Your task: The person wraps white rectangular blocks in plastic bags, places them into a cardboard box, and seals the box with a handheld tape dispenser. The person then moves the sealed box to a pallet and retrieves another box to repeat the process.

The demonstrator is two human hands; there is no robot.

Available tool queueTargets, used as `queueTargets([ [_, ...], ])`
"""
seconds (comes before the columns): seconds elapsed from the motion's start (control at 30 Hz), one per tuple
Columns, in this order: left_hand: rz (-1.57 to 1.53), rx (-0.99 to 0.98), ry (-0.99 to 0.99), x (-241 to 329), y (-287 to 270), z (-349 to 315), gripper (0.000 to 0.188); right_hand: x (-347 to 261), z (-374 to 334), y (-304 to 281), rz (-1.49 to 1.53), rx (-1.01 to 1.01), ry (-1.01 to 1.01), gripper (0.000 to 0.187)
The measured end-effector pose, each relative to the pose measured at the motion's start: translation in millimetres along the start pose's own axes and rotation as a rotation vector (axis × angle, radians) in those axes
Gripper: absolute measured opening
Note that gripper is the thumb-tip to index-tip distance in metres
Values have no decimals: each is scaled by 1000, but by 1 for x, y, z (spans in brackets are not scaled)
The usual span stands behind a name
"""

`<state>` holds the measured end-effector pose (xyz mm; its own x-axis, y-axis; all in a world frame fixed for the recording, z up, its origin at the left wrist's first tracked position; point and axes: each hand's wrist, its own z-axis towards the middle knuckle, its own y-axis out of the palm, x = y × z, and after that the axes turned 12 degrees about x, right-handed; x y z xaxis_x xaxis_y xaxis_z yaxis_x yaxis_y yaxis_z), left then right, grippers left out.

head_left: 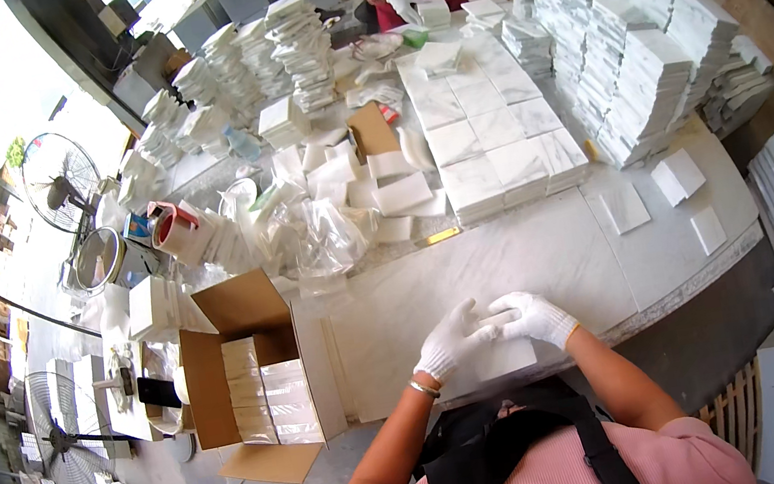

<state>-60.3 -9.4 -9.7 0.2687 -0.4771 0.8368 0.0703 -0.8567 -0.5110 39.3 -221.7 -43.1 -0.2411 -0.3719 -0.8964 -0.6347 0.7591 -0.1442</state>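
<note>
Both my hands wear white knitted gloves and meet just over the near edge of the stone-topped table. My left hand point(453, 341) has its fingers stretched out and slightly apart, their tips against the other glove. From the right, my right hand point(536, 318) reaches in with its fingers extended toward the left one. Below them lies a flat white tile point(509, 357), partly hidden by the gloves. Whether the gloves touch its surface I cannot tell. Neither hand has anything visible in its grasp.
An open cardboard box point(319, 374) with wrapped white packs stands left. Marble tiles point(492, 134) lie in stacked rows ahead; tall tile stacks point(628, 67) rise at right. Clear plastic bags point(321, 237) and a yellow cutter point(442, 235) lie nearby. A co-worker's gloved hand point(405, 6) is at the far side.
</note>
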Motion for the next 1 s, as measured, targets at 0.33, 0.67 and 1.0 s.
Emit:
queueTargets([
  [0.33,-128,-354,-129,-2,5,-11,62,-25,-78,10,-65,181,5,51],
  [0.67,70,-489,72,15,19,1,60,21,-133,33,-101,677,-173,56],
  [1.0,60,-528,89,8,29,2,55,44,-141,64,573,660,191,81],
])
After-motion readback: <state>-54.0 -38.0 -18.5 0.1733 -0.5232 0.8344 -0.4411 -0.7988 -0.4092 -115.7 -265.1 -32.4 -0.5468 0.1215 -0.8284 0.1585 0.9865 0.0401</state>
